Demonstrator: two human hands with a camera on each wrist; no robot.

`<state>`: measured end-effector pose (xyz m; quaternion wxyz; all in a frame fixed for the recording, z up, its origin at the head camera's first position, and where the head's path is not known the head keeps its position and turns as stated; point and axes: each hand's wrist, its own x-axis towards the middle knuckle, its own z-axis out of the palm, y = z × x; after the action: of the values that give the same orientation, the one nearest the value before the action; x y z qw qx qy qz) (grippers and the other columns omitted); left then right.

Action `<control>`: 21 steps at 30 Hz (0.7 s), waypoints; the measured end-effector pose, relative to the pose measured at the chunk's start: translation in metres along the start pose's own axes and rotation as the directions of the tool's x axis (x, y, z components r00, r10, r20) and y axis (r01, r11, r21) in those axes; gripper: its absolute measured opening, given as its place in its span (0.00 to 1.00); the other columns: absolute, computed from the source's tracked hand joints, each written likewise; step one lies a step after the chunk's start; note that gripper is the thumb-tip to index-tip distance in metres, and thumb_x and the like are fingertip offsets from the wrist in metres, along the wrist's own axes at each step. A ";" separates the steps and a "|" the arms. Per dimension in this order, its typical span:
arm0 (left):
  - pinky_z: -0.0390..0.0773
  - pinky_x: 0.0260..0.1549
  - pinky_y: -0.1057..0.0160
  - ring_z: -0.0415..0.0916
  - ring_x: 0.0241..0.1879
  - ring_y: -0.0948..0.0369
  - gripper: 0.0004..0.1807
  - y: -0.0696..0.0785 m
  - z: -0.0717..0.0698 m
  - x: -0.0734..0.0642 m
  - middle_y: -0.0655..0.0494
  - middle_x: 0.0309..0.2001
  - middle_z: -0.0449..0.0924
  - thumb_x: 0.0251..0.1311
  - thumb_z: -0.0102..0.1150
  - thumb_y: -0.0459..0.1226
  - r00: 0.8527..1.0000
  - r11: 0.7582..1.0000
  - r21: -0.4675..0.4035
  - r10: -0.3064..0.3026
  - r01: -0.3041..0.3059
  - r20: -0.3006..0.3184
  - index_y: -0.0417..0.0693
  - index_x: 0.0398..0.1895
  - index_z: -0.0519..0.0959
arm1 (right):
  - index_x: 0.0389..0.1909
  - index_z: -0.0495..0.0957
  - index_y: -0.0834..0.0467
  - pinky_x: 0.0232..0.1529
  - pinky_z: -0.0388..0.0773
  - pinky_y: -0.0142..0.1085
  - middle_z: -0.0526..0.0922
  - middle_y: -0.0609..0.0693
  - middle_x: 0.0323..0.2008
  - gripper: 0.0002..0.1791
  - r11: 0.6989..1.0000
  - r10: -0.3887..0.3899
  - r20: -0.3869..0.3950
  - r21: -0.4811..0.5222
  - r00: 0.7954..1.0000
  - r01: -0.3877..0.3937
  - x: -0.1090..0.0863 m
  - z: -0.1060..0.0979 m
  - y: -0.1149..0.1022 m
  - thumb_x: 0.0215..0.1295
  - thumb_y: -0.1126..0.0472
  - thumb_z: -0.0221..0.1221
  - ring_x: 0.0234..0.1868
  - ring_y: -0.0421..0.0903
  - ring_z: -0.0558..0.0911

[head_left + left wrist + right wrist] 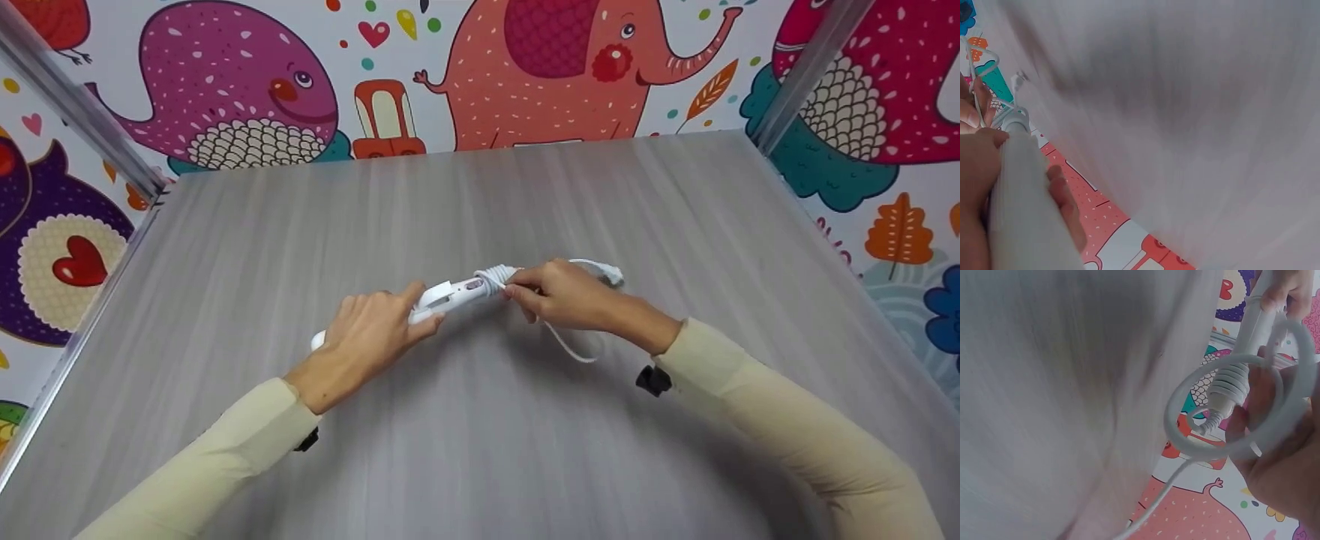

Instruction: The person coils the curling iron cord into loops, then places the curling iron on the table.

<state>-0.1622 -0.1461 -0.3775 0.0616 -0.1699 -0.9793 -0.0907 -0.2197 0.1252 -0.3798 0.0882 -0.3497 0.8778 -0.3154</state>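
Note:
A white curling iron (pixel 456 297) is held slightly tilted above the table, with a lever and a small dark oval on its upper side. My left hand (pixel 369 322) grips its body, hiding part of it. White cord (pixel 496 278) is wound in several turns round the other end. There my right hand (pixel 566 294) pinches the cord between thumb and fingers. In the right wrist view, a loose cord loop (pixel 1172 419) hangs in front of the right palm, and the wound turns (pixel 1230 385) show beyond it. The plug (pixel 613 276) dangles past the right hand.
Beneath both hands lies a grey wood-grain table (pixel 420 450). Printed panels with cartoon animals (pixel 247 75) stand along its back and sides, joined by metal corner posts (pixel 814 67). A small black device (pixel 654 380) sits under the right sleeve cuff.

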 end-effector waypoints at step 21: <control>0.71 0.14 0.54 0.69 0.16 0.56 0.20 0.004 0.000 0.005 0.48 0.20 0.75 0.68 0.57 0.54 0.996 0.999 -0.042 -0.010 0.007 -0.089 0.45 0.40 0.73 | 0.42 0.82 0.66 0.30 0.78 0.30 0.86 0.58 0.34 0.14 0.903 0.038 0.179 0.415 0.983 -0.110 0.007 0.006 0.005 0.76 0.59 0.53 0.30 0.42 0.81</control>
<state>-0.1657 -0.1406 -0.3757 0.1013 -0.1628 -0.9742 -0.1190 -0.2255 0.1202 -0.3877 0.2470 -0.3137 0.7908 -0.4639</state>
